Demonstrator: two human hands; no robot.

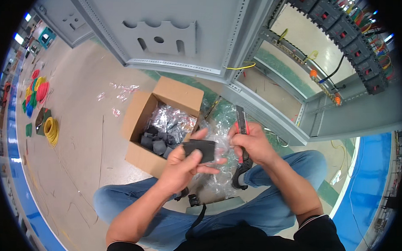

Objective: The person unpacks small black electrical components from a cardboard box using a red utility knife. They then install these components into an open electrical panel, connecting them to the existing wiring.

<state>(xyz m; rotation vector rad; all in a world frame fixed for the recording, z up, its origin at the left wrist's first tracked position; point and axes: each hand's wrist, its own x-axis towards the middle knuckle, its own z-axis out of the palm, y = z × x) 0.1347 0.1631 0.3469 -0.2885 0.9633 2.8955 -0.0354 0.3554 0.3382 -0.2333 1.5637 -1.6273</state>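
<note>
One dark flat piece (202, 151), pinched between the left hand's (180, 164) thumb and fingers; underside hidden. One red-and-black tool (241, 119), gripped in the right hand (254, 142), right of the piece; kind unclear, middle covered by fingers. Clear plastic (222, 182), around and below the grips; edges indistinct. One cardboard box (142, 159), left of the grips, corner hidden behind the left hand. One grey cabinet (170, 7), beyond both grips, top cut off.

charcoal flat piece (201, 150), red-and-black tool (241, 118), plain brown cardboard box (181, 94), dark grey blocks (159, 147), silvery plastic (167, 118), light grey cabinet door (170, 7), bright yellow coil (51, 131), blue jeans (269, 211), black shirt (249, 246), orange insulators (313, 74), beige floor (85, 93), green strip (328, 192), blue-and-white band (365, 166)
</note>
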